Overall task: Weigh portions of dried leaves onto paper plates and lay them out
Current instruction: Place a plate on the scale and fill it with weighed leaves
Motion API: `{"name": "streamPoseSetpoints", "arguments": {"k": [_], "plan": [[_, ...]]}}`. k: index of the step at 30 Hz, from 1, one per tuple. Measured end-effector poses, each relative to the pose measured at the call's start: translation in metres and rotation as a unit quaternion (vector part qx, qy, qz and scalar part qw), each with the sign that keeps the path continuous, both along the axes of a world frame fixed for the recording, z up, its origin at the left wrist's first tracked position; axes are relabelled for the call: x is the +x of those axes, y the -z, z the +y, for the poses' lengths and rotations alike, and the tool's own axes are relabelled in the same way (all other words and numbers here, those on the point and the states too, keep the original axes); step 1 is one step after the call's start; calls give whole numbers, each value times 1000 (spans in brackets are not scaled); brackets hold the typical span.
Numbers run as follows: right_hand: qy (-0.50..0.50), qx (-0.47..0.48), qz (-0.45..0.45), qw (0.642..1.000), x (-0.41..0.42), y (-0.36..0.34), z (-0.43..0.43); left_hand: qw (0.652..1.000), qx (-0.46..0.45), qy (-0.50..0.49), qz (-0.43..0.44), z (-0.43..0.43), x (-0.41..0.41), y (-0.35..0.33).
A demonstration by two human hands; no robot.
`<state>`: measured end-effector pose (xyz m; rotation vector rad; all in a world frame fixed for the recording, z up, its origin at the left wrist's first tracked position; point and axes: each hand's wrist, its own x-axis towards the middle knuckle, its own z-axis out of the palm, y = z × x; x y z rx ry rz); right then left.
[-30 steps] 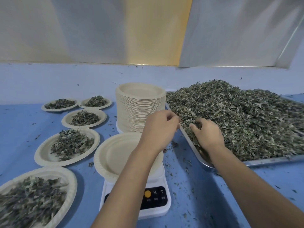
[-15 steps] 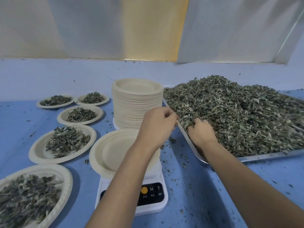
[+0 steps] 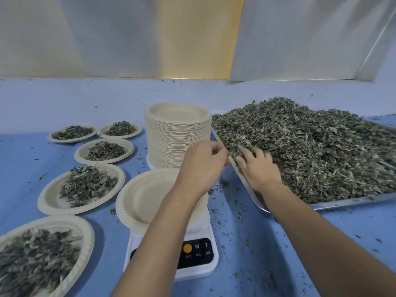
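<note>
Left of the scale (image 3: 171, 273), five filled plates (image 3: 46, 202) lay done, while the empty plate (image 3: 141, 202) on it awaited its portion; right of it, the right hand (image 3: 257, 168) pressed nearly straight fingers into the dried leaves (image 3: 310, 151), and the left hand (image 3: 201, 166) curled its fingers, on what I could not tell.

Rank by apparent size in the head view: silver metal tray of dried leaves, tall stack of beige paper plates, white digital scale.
1. Silver metal tray.
2. Beige paper plate stack and white digital scale look similar; scale nearer, partly covered: unranked.
</note>
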<state>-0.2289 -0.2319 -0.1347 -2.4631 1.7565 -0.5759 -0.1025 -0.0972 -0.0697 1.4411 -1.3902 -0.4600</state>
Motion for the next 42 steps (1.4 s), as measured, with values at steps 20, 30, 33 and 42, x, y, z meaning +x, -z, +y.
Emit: {"name": "streamPoseSetpoints", "arguments": {"k": [20, 30, 33, 42], "plan": [[-14, 4, 199, 980, 4, -2, 2, 999, 18, -22, -35, -1, 0, 0], [-28, 32, 207, 977, 9, -2, 1, 998, 38, -1, -56, 0, -3, 3], [-19, 37, 169, 985, 8, -2, 2, 997, 40, 2, -64, 0, -5, 5], [49, 11, -265, 963, -10, -8, -3, 998, 52, -16, -15, -2, -7, 9]]}}
